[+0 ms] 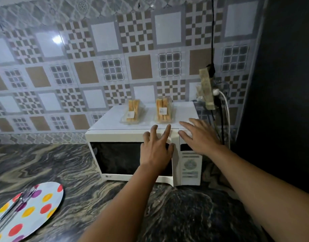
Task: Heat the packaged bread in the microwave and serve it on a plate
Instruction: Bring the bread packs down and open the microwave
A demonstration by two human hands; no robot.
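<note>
Both hands reach toward the microwave, fingers spread and holding nothing: the left hand over its door, the right hand above the control panel. Two bread packs sit on top.

Beyond my fingertips, a wall of patterned tiles in grey, brown and white runs the width of the kitchen. Under my arms lies a dark countertop with swirling pale veins. Up and to the right of my right fingers, a power strip in a speckled casing hangs against the tiles, a black cable rising from it, a white plug and cord at its side. Farther right stands a dark surface.
</note>
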